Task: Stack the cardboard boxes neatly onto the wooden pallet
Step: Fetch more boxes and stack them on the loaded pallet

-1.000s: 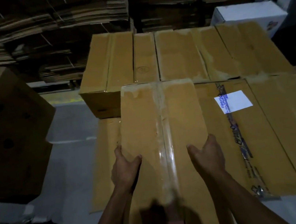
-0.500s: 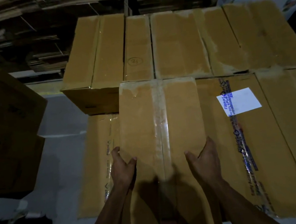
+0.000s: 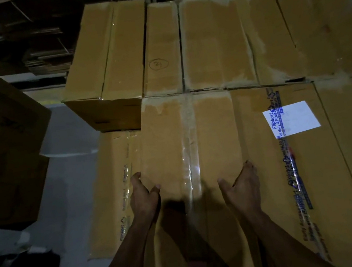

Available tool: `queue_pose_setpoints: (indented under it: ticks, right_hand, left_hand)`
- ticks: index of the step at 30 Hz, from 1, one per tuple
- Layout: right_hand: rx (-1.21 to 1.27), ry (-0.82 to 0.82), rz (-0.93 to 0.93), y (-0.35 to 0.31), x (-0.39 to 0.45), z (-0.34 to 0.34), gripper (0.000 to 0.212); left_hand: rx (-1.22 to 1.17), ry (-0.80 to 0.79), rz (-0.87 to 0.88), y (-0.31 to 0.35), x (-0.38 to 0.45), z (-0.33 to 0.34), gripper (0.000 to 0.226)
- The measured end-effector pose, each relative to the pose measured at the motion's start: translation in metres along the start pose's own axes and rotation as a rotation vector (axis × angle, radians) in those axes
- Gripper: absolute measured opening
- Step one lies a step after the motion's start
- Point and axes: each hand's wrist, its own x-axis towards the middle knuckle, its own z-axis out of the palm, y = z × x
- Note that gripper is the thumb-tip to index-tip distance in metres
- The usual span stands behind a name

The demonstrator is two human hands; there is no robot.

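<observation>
Taped box between left hand and right hand

Left hand, right hand grip taped box sides.

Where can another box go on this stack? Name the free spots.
Free: the lower box left of the held box, in front of the back-left box. Crowded: the back row and the labelled box sit edge to edge.
</observation>
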Motion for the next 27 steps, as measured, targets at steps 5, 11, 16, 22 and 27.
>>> queue_pose_setpoints:
  ticks: [5,11,16,22,27]
  right_hand:
    - [-0.14,-0.027,-0.036,0.0,0.013,0.005,0.101]
    - [-0.404,-0.129,-0.112,0.007,0.018,0.013,0.085]
    - [-0.509,-0.137,-0.153,0.013,0.016,0.011,0.084]
    - [-0.544,-0.187,-0.224,0.016,-0.004,-0.006,0.078]
    - [-0.565,-0.279,-0.251,0.048,-0.071,-0.014,0.076]
  left_hand:
    - [0.022,0.003,-0.041,0.003,0.013,0.009,0.066]
    - [0.045,0.025,-0.057,-0.002,0.019,0.026,0.065]
    - [0.069,0.015,-0.038,-0.002,0.021,0.029,0.07]
    - [0.108,-0.054,0.172,-0.009,0.011,0.011,0.085]
    - [0.468,-0.162,0.281,-0.053,-0.047,-0.007,0.08]
